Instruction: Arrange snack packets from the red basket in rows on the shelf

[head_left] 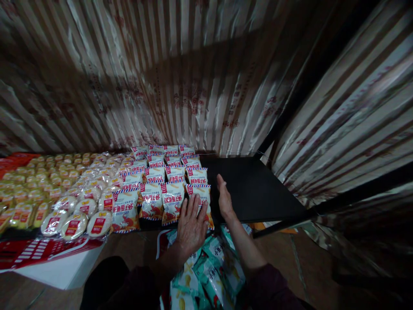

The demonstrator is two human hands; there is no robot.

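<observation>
My left hand [192, 224] lies flat with its fingers stretched over the front right snack bag [199, 193] of a block of white, red and blue-edged bags. Beside that block, my right hand [225, 199] is held on edge above the black shelf [254, 187], fingers straight and holding nothing. Other snack bags [173, 200] stand in rows to the left of my left hand. Below my forearms, several green snack bags [213, 271] fill a container whose white rim [158, 245] shows at its left. My left hand hides part of the front right bag.
Round wrapped cakes [74, 224] and yellow wrapped cakes [24, 213] cover the left side of the shelf. A striped, patterned sheet [193, 86] hangs behind. Dark metal bars [290, 99] frame the right side. A white box [64, 269] sits below at the left.
</observation>
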